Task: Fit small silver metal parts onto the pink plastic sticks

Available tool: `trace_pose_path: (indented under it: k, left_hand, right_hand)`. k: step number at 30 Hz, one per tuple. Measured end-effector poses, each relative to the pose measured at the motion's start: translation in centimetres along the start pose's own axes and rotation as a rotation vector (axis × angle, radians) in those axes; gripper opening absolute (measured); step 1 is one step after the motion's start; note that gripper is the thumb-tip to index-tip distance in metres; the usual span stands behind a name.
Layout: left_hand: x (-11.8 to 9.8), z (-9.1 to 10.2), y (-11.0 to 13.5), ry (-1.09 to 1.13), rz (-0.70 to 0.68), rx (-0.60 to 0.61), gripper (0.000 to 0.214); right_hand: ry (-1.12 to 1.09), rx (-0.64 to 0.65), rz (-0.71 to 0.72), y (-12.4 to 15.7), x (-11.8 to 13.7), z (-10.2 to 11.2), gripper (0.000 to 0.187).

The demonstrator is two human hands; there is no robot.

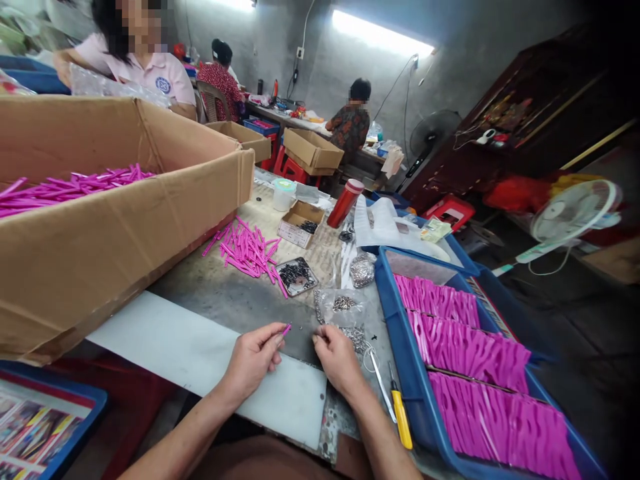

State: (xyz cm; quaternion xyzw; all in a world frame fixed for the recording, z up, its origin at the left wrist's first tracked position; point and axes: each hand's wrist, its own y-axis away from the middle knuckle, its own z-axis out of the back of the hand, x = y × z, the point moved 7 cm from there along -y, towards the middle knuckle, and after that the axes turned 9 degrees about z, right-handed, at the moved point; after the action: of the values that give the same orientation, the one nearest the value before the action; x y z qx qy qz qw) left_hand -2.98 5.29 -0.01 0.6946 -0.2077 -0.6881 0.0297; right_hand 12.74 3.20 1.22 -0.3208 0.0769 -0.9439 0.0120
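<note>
Over the white board (200, 340), my left hand (255, 360) pinches a slim pink plastic stick (287, 329) with a dark tip showing. To its right, my right hand (337, 357) has thumb and fingers pressed together just above the table; whatever they hold, if anything, is too small to make out. Beside that hand lie small silvery metal parts (356, 338) and an open clear bag (345, 303) of more. Farther ahead are a small tray (297, 276) of dark pieces and a loose heap of pink sticks (245, 247).
A large cardboard box (125, 247) with pink sticks takes up the left. At right, a blue crate (417, 400) holds rows of pink pieces. A yellow-handled screwdriver (401, 417) and tweezers (383, 387) lie beside it. A red bottle (345, 203) stands ahead; several people sit beyond.
</note>
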Motion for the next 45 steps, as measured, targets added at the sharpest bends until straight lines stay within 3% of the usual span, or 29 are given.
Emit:
trace_pose_path:
  k: [6, 13, 19, 36, 45]
  left_hand:
    - [-0.1, -0.3, 0.3, -0.051, -0.026, 0.034, 0.029]
    - [-1.1, -0.2, 0.7, -0.139, -0.208, 0.023, 0.026]
    - [-1.4, -0.5, 0.8, -0.089, -0.244, 0.053, 0.028]
    - [-2.8, -1.2, 2.0, -0.127, -0.355, 0.036, 0.025]
    - [-3.5, -1.3, 2.3, -0.14, -0.401, 0.019, 0.026]
  right_hand:
    - [-0.661, -0.127, -0.12, 0.4, 0.8, -1.1, 0.011]
    - [-1.106, -0.177, -0.257, 1.1, 1.4, -4.0, 0.011]
    - [-1.427, -0.235, -0.32, 1.2, 2.9, -4.4, 0.017]
    - [-1.528, -0.223, -0.274, 1.1, 3.8, -4.5, 0.018]
    - [-1.239, -0.305, -0.159, 1.2, 2.9, -4.3, 0.024]
